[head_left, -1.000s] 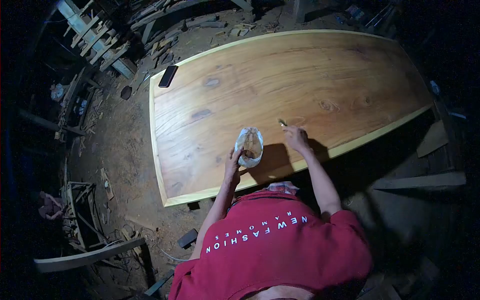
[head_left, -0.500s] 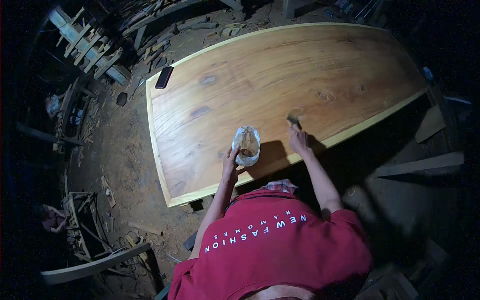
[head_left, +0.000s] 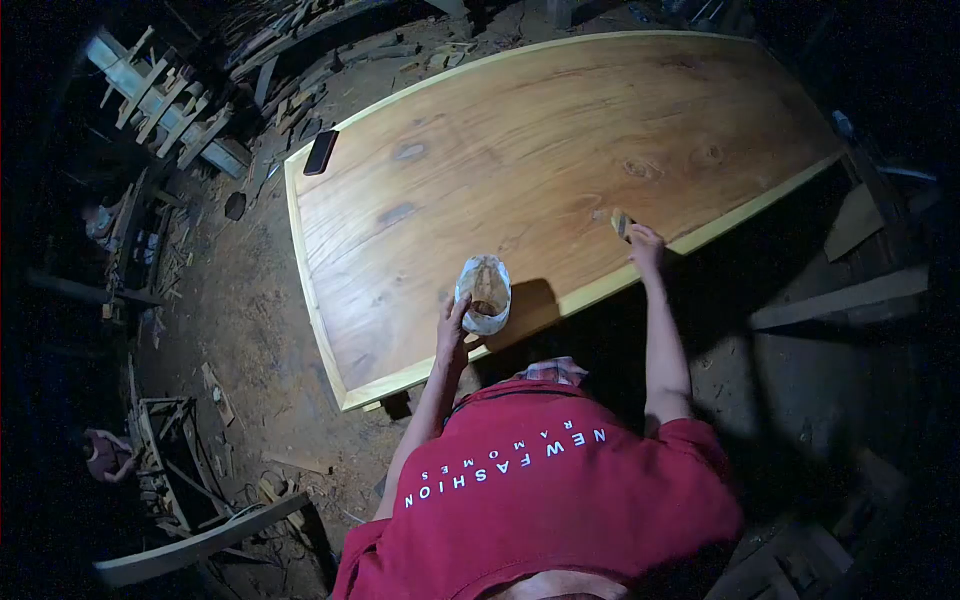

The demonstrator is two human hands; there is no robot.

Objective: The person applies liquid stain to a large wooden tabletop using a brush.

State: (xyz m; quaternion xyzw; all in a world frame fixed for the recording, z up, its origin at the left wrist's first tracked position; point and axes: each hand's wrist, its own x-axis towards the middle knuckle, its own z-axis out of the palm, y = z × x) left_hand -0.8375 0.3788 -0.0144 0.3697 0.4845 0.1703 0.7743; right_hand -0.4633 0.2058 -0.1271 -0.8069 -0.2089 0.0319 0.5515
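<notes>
My left hand [head_left: 452, 325] grips a white cut-open plastic container [head_left: 490, 268] by its side, with brown residue and a dark pool inside. It is held over the near edge of a large wooden panel [head_left: 540, 130], which has a reddish-brown face and a pale border. To the right, my right hand [head_left: 648, 246] is closed round the handle of a paintbrush [head_left: 622, 222]. The bristles point up and left, close over the panel's surface near a knot in the grain.
A black phone [head_left: 321, 152] lies at the panel's far left corner. Wood scraps [head_left: 300, 105] litter the floor behind it. A curved plank [head_left: 200, 545] is at the lower left, near a seated person [head_left: 107, 455]. Another board [head_left: 840, 298] juts in from the right.
My right hand has swung to the right with the paintbrush, which has come into clearer view. The left hand still holds the container in nearly the same spot. The whole view has shifted slightly.
</notes>
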